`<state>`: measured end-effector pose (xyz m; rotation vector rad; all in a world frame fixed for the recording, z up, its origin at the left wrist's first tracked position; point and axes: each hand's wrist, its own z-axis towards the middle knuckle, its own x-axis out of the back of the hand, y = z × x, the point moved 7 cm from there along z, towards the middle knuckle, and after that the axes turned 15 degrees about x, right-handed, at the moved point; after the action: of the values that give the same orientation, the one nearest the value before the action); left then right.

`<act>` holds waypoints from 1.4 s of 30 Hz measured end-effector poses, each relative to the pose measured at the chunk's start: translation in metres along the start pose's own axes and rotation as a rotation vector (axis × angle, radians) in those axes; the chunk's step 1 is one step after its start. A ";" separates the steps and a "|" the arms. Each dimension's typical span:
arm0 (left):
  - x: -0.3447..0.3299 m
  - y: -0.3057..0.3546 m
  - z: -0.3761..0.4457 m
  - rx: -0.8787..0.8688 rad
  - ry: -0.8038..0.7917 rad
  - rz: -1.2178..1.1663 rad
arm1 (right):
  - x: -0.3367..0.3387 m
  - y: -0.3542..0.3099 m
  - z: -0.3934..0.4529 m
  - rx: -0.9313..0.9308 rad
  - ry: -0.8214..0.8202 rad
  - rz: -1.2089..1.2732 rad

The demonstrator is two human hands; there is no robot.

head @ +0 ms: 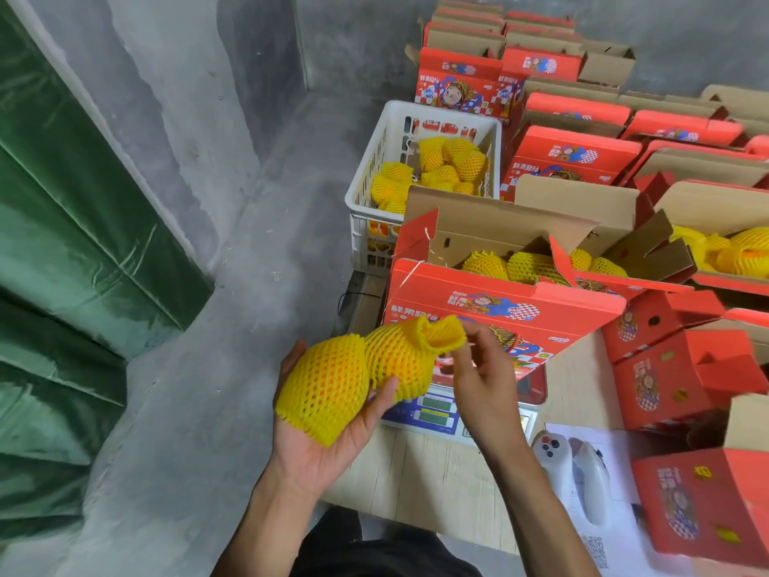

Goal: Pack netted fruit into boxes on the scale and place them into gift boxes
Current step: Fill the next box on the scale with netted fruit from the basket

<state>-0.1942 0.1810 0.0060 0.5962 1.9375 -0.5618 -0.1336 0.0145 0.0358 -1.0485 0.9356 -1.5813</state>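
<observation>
Cupped in the left grip (328, 431) lie two netted fruits (353, 378), thumb curled over them (held above the scale (441, 410) on the desk (437, 481)); the right grip (478, 381) pinches one net's open mouth, before the box (499, 301).

fruit packing room | bare concrete walls (174, 131) | stacked red gift boxes (570, 156)

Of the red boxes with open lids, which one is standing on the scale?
The open red box directly beyond the hands stands on the scale, netted fruit visible inside. The other open box, farther right, rests beside it.
</observation>
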 end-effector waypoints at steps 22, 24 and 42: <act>0.017 0.017 -0.010 -0.020 0.238 0.318 | -0.026 -0.007 0.000 -0.030 -0.290 0.074; 0.016 0.019 -0.012 -0.026 0.242 0.372 | -0.027 -0.011 0.000 0.003 -0.275 0.126; 0.017 0.033 -0.016 -0.053 0.150 0.597 | -0.020 -0.015 -0.010 0.095 -0.165 0.014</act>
<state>-0.1913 0.2186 -0.0074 1.1513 1.7802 -0.0884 -0.1448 0.0383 0.0431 -1.0848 0.7482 -1.4883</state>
